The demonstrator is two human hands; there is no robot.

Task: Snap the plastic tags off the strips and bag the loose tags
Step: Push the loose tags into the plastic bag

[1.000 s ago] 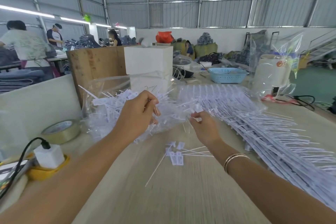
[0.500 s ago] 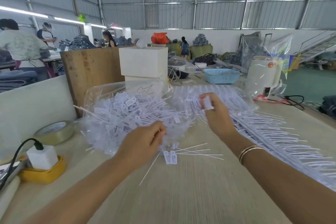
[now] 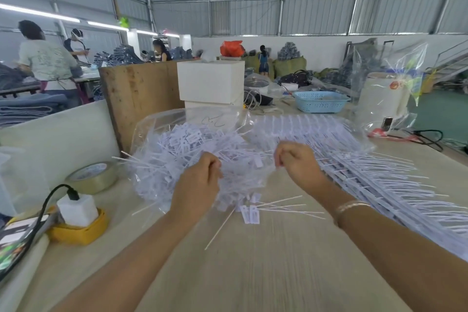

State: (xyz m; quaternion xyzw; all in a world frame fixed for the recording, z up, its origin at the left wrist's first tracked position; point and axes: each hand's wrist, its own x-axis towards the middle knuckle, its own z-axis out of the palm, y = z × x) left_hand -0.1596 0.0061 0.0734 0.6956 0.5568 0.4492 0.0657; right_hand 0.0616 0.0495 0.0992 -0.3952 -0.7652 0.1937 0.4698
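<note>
A clear plastic bag (image 3: 162, 134) stuffed with loose white tags (image 3: 192, 139) lies on the table ahead. My left hand (image 3: 200, 185) curls its fingers on the bag's near edge. My right hand (image 3: 296, 162) is a little to the right, its fingers curled and pinching the thin plastic at the bag's mouth. A long stack of white tag strips (image 3: 379, 180) runs along the right side, its far end under clear film. A few loose tags (image 3: 250, 214) with thin stems lie on the table between my forearms.
A tape roll (image 3: 92, 176) and a white charger in a yellow holder (image 3: 77, 220) sit at the left. A wooden board (image 3: 136, 94), white boxes (image 3: 211, 81) and a blue basket (image 3: 320, 101) stand behind the bag. People work at far tables.
My right hand, which held a tag up over the bag, has come down and left to the bag's mouth. My left hand has shifted slightly up along the bag's near edge.
</note>
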